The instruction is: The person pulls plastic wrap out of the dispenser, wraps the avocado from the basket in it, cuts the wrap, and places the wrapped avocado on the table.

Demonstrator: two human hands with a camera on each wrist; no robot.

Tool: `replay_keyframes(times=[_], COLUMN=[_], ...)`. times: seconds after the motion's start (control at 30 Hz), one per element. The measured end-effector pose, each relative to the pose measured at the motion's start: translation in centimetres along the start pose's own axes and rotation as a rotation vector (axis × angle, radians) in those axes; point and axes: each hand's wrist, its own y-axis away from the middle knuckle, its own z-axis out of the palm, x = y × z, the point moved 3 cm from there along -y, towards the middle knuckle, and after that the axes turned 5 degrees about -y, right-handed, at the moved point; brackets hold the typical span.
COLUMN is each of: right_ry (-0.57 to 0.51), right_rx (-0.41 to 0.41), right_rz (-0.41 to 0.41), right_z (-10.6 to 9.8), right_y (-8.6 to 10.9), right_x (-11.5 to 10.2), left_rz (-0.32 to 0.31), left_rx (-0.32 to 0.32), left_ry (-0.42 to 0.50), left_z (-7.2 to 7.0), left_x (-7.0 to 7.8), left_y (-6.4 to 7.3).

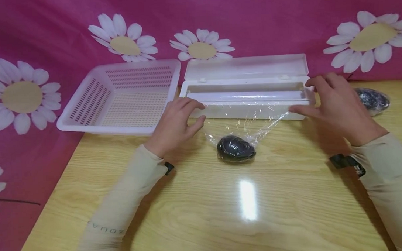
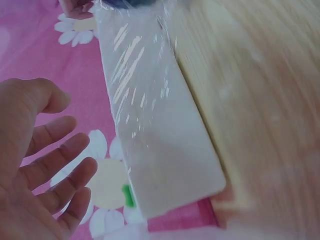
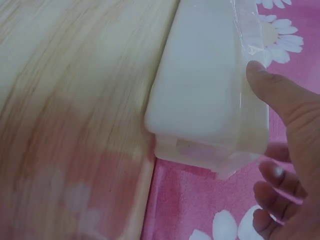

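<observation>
A white cling film dispenser (image 1: 247, 111) stands with its lid (image 1: 245, 67) raised and a film roll (image 1: 246, 96) inside. Clear cling film (image 1: 241, 126) stretches from its front over a dark, glossy, egg-shaped item (image 1: 236, 149) on the table; its exact kind is unclear. My left hand (image 1: 178, 120) hovers at the dispenser's left end, fingers spread and loosely bent, holding nothing in the left wrist view. My right hand (image 1: 340, 106) is at the right end, with the thumb (image 3: 257, 75) against the front edge and the index finger by the corner. The other fingers are loosely bent.
A white perforated plastic basket (image 1: 84, 127) stands at the left, close beside the dispenser. Behind my right hand lies another dark item (image 1: 374, 100), wrapped in shiny film. A pink flowered cloth (image 1: 264, 23) hangs along the back of the wooden table (image 1: 190, 207).
</observation>
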Motion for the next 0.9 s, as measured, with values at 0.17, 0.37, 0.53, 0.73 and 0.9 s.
replay_keyframes(times=[0.17,0.37,0.53,0.73,0.9], right_ry=[0.029,0.192,0.256,0.258,0.261], right_rx=[-0.032,-0.086,-0.080,-0.060,-0.010], right_rz=[0.127,0.170,0.063,-0.047,-0.137], right_z=[-0.3,-0.4,-0.3,0.0,0.4], right_y=[0.1,0.3,0.5,0.7,1.0], right_x=[0.6,0.8,0.7,0.7,0.8], left_rz=[0.009,0.013,0.003,-0.008,0.037], left_rx=[0.002,-0.013,-0.047,-0.119,-0.131], left_ry=[-0.071,-0.172,-0.245,-0.316,-0.389], left_z=[-1.2,-2.5,-3.1,-3.5,-3.4], left_x=[-0.8,-1.9,-2.7,-3.0,-3.6], left_y=[-0.2,-0.4,-0.5,-1.2,-1.9])
